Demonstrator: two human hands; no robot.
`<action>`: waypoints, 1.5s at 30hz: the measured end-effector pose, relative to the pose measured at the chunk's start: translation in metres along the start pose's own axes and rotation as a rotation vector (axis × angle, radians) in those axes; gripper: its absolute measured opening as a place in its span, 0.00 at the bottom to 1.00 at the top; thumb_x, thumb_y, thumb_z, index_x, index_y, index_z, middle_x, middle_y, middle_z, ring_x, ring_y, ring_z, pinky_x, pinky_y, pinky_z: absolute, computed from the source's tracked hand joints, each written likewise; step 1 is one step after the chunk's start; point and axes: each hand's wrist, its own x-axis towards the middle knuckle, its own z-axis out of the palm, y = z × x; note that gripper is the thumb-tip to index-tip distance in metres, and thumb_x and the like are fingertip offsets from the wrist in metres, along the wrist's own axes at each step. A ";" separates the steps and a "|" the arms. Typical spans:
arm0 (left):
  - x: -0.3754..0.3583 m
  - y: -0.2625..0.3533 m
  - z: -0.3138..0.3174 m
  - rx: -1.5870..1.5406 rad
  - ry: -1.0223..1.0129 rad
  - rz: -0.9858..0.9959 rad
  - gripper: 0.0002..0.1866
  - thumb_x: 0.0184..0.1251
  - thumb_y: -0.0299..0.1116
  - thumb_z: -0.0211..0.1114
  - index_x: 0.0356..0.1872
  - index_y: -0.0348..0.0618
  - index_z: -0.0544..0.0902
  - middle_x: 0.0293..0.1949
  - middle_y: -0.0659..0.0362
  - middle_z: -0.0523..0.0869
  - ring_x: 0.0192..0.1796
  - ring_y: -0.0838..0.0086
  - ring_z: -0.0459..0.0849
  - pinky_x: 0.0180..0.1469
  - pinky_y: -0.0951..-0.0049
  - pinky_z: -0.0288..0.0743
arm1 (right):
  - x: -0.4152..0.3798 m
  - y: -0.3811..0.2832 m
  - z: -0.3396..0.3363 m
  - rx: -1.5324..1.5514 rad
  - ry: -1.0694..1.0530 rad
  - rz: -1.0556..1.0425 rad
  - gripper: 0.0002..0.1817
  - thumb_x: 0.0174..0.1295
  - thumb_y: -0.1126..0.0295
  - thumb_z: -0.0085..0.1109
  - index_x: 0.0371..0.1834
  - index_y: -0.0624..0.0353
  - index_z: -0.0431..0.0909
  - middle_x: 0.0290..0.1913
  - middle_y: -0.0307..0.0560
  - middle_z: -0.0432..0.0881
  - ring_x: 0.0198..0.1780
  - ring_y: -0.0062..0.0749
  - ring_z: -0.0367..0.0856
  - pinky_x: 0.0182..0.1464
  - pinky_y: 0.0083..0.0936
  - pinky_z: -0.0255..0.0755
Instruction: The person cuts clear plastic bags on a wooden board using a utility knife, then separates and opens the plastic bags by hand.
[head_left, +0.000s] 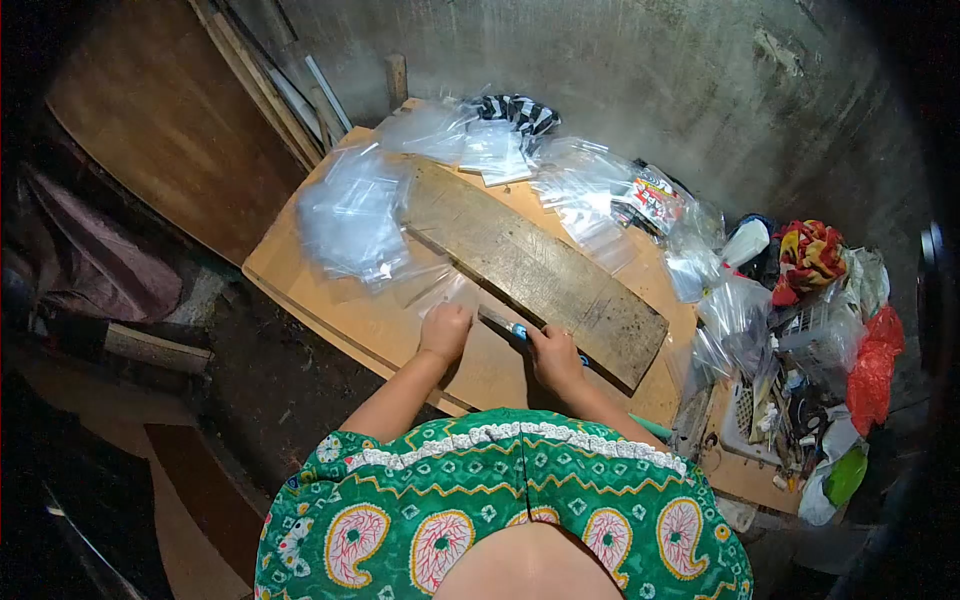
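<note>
My left hand [446,331] is closed on the near end of a clear plastic bag [437,293], which reaches away from the fist toward the plank. My right hand [555,356] grips a blue-handled knife [517,329]; its short grey blade points left, toward my left hand, and stays a little apart from it. Just beyond both hands, a thick worn wooden plank [545,275] lies at a slant across the table [330,290]. At the plank's left end rests a large pile of clear plastic bags [352,222].
More clear bags [580,190] lie along the plank's far side, near a black-and-white striped bundle [513,110]. On the right are a white basket [742,425], a red plastic bag [875,370] and mixed clutter. A concrete wall [620,80] stands behind; boards lean at left.
</note>
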 end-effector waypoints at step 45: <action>-0.010 0.008 -0.026 0.245 -0.433 -0.383 0.39 0.59 0.58 0.46 0.66 0.42 0.53 0.69 0.53 0.47 0.70 0.58 0.42 0.65 0.47 0.38 | 0.028 0.006 0.023 -0.084 -0.004 -0.263 0.10 0.52 0.68 0.54 0.38 0.49 0.77 0.27 0.44 0.71 0.28 0.40 0.72 0.27 0.33 0.69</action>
